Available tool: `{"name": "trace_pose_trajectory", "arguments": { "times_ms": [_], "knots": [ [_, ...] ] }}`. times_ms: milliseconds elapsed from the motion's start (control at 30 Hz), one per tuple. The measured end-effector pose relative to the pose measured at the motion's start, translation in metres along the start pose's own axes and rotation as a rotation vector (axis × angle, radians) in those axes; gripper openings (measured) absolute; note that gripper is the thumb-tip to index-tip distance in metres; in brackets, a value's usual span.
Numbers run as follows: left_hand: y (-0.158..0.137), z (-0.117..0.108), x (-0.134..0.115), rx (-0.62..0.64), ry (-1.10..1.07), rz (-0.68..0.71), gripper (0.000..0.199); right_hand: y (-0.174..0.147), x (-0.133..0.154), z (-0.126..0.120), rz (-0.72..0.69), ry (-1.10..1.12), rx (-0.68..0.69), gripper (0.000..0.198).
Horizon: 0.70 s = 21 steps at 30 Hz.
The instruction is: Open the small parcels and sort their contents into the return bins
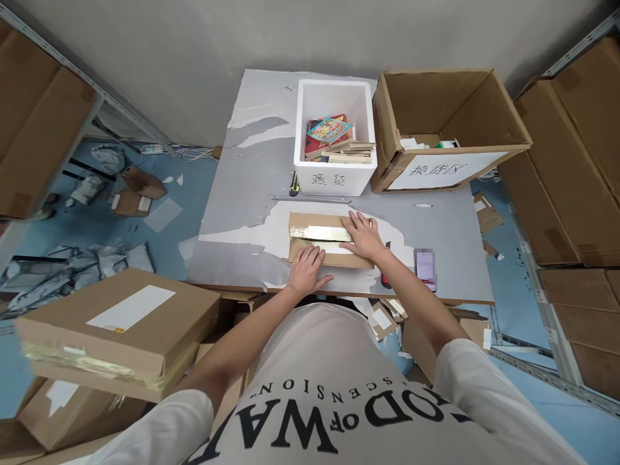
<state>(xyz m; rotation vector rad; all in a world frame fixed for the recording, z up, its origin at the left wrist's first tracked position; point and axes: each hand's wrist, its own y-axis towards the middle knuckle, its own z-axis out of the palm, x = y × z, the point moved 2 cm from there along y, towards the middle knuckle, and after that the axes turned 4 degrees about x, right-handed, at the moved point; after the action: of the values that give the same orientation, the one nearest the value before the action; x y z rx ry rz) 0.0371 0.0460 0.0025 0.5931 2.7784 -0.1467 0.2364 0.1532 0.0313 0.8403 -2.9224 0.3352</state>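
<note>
A white shirt (329, 361) with dark lettering lies nearest the camera. Beyond it, a cardboard box (317, 219) rests near the front of the table (232, 219), on a torn white patch. Its long axis runs left to right, roughly along the table's front edge, its narrow ends facing the sides. It is brown and low, with shiny pale tape (314, 232) along the top and a dark lengthwise slit between the flaps. The left hand (307, 271) lies on the near edge, fingers extended, thumb apart; the right hand (363, 236) spreads over the right end. Neither is clenched around the box.
</note>
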Motion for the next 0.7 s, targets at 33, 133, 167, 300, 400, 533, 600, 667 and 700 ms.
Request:
{"name": "trace_pose_trajectory", "arguments": {
  "times_ms": [33, 133, 167, 300, 400, 533, 600, 667, 700],
  "knots": [
    [0.000, 0.000, 0.000, 0.004, 0.001, 0.000, 0.076, 0.003, 0.001, 0.001, -0.002, -0.027, 0.004, 0.076],
    [-0.001, 0.000, 0.001, 0.017, 0.008, 0.002, 0.077, 0.006, 0.002, 0.004, -0.026, -0.119, -0.004, 0.073],
    [-0.001, 0.000, 0.001, 0.023, 0.013, 0.004, 0.078, 0.006, 0.003, 0.004, -0.037, -0.151, 0.002, 0.071],
    [-0.003, -0.001, 0.001, 0.045, 0.033, 0.010, 0.083, 0.009, 0.012, 0.000, -0.021, -0.248, 0.063, 0.055],
    [-0.003, -0.002, 0.001, 0.049, 0.044, 0.011, 0.086, 0.015, 0.019, -0.011, 0.014, -0.262, 0.134, 0.054],
    [-0.003, -0.002, 0.001, 0.064, 0.065, 0.020, 0.086, 0.025, 0.021, -0.033, 0.002, -0.222, 0.294, 0.053],
    [-0.004, -0.002, 0.001, 0.081, 0.082, 0.024, 0.086, 0.029, 0.020, -0.045, -0.048, -0.202, 0.387, 0.051],
    [-0.005, -0.002, 0.000, 0.092, 0.096, 0.021, 0.087, 0.031, 0.021, -0.055, -0.090, -0.194, 0.447, 0.048],
    [-0.005, -0.003, 0.000, 0.096, 0.100, 0.020, 0.087, 0.032, 0.021, -0.060, -0.094, -0.189, 0.458, 0.046]
  ]
}}
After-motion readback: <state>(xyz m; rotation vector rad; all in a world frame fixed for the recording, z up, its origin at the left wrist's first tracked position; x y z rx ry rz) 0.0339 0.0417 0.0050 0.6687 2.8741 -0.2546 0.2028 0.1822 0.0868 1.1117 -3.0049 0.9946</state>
